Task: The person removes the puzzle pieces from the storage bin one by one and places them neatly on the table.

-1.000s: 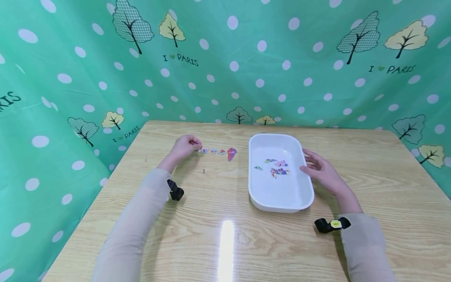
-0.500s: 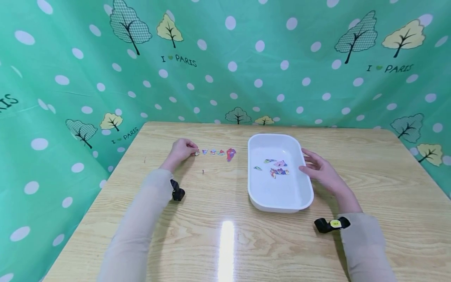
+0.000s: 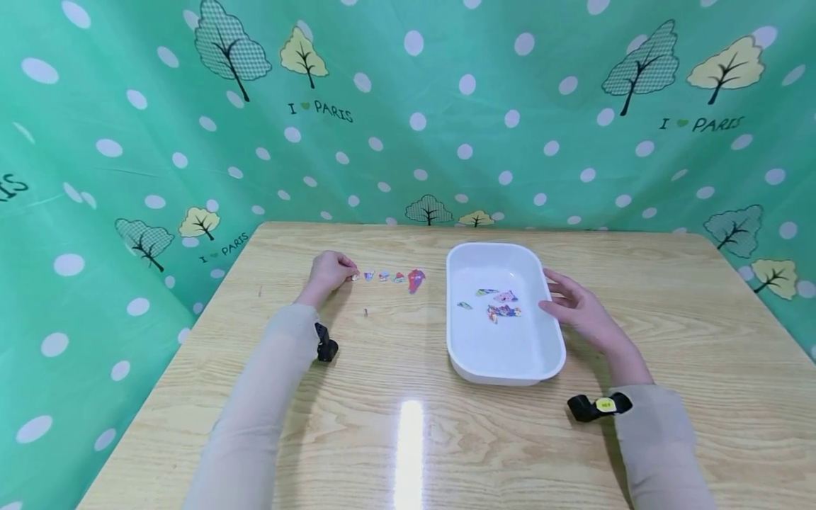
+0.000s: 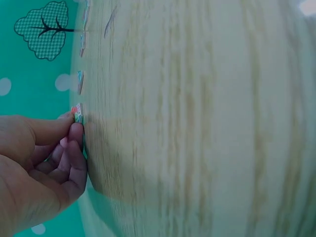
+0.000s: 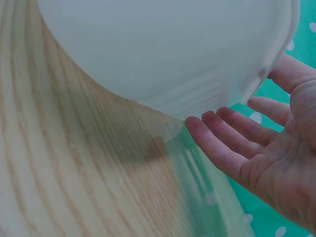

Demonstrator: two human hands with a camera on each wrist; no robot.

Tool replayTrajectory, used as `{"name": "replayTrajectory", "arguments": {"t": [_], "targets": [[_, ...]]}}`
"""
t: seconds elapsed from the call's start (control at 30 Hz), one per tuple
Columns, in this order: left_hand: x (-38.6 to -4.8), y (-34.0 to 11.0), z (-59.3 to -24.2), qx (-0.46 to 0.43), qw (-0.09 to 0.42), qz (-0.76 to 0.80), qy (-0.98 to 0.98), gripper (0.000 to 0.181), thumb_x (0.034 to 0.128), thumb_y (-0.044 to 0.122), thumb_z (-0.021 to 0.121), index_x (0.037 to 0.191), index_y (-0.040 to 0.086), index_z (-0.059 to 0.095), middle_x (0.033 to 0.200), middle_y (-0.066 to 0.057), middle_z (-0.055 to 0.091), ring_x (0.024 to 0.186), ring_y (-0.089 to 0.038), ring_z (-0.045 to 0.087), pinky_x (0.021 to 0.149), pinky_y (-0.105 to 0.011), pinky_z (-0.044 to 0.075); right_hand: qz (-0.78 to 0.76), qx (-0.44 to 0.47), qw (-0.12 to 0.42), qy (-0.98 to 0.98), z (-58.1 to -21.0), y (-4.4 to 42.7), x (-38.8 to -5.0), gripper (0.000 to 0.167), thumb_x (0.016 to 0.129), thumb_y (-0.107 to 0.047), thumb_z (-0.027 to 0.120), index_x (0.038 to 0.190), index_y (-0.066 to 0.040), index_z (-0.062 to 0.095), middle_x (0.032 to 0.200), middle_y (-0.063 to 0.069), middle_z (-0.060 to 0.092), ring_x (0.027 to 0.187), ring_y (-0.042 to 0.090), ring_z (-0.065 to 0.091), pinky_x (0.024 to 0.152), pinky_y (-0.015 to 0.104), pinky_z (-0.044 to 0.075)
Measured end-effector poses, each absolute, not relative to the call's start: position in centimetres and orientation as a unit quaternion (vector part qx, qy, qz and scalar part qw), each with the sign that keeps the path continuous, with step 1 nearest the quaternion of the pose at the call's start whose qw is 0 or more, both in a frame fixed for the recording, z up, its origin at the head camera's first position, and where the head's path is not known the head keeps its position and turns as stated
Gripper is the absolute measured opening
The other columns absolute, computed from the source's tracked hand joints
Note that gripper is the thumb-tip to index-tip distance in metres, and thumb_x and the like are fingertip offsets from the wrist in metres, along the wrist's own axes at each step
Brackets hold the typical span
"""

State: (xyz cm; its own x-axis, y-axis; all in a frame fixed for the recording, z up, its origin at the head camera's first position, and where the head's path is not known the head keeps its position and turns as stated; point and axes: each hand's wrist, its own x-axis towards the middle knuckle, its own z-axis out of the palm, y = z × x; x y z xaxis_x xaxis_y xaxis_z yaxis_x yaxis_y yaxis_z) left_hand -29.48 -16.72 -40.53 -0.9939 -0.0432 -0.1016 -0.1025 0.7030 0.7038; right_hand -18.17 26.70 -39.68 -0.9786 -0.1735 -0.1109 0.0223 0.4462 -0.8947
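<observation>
My left hand (image 3: pixel 328 270) pinches a small colourful flat piece (image 4: pixel 79 113) between thumb and fingertips, at the table surface. To its right, several similar pieces lie in a row, ending in a larger red and purple piece (image 3: pixel 416 280). My right hand (image 3: pixel 583 308) holds the right side of a white plastic tub (image 3: pixel 506 377), thumb hooked at the rim and fingers against the outer wall. In the right wrist view, the thumb tip is hidden behind the rim (image 5: pixel 291 29). More colourful pieces (image 3: pixel 505 312) lie inside the tub.
A wooden table (image 3: pixel 357 425) carries everything. One tiny dark piece (image 3: pixel 366 312) lies apart, in front of the row. Behind the table hangs a green dotted curtain (image 3: pixel 382 142) with printed trees. Each wrist wears a black camera mount (image 3: pixel 326 347).
The left hand has come slightly toward me and left, bringing its piece down to the left end of the row. The right hand and tub have stayed put.
</observation>
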Motion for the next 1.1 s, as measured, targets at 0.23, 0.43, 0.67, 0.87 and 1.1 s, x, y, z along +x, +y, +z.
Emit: {"name": "replayTrajectory", "arguments": {"t": [0.23, 0.43, 0.67, 0.87, 1.1], "targets": [[-29.7, -16.8, -40.8, -0.036, 0.027, 0.378, 0.925, 0.01, 0.0837, 0.01, 0.064, 0.088, 0.001, 0.067, 0.086, -0.012, 0.065, 0.067, -0.013, 0.058, 0.059, -0.019, 0.046, -0.522, -0.044, 0.093, 0.847, -39.8, 26.6, -18.2, 0.07, 0.09, -0.03, 0.056, 0.146, -0.021, 0.016, 0.141, 0.02, 0.032, 0.122, 0.036, 0.04, 0.083, 0.027, 0.049], [-29.6, -16.9, -40.9, -0.037, 0.019, 0.393, 0.919, 0.009, 0.0831, 0.008, 0.064, 0.088, 0.0, 0.066, 0.088, -0.014, 0.066, 0.066, -0.011, 0.058, 0.06, -0.019, 0.048, -0.527, -0.045, 0.095, 0.843, -39.6, 26.5, -18.2, 0.071, 0.089, -0.03, 0.057, 0.146, -0.021, 0.015, 0.141, 0.02, 0.031, 0.122, 0.036, 0.04, 0.081, 0.023, 0.048], [-29.5, -16.9, -41.0, -0.029, 0.028, 0.4, 0.915, 0.011, 0.0851, 0.008, 0.061, 0.091, -0.001, 0.065, 0.089, -0.016, 0.066, 0.067, -0.014, 0.06, 0.058, -0.019, 0.048, -0.523, -0.044, 0.093, 0.846, -39.9, 26.6, -18.1, 0.07, 0.09, -0.029, 0.056, 0.146, -0.02, 0.015, 0.14, 0.021, 0.032, 0.121, 0.036, 0.04, 0.081, 0.025, 0.049], [-29.1, -16.8, -40.5, -0.02, 0.038, 0.393, 0.919, 0.014, 0.0879, 0.01, 0.058, 0.095, 0.0, 0.065, 0.089, -0.014, 0.067, 0.07, -0.016, 0.062, 0.062, -0.023, 0.05, -0.528, -0.049, 0.094, 0.843, -39.9, 26.7, -18.1, 0.07, 0.091, -0.027, 0.055, 0.146, -0.019, 0.014, 0.14, 0.022, 0.032, 0.121, 0.037, 0.041, 0.081, 0.025, 0.05], [-28.6, -16.1, -39.3, 0.016, 0.015, 0.354, 0.935, 0.015, 0.0875, 0.013, 0.058, 0.096, 0.003, 0.065, 0.085, -0.01, 0.064, 0.074, -0.018, 0.055, 0.066, -0.026, 0.045, -0.523, -0.049, 0.091, 0.846, -39.8, 26.7, -18.0, 0.07, 0.09, -0.028, 0.055, 0.146, -0.019, 0.014, 0.139, 0.022, 0.032, 0.121, 0.036, 0.041, 0.08, 0.023, 0.049]]}}
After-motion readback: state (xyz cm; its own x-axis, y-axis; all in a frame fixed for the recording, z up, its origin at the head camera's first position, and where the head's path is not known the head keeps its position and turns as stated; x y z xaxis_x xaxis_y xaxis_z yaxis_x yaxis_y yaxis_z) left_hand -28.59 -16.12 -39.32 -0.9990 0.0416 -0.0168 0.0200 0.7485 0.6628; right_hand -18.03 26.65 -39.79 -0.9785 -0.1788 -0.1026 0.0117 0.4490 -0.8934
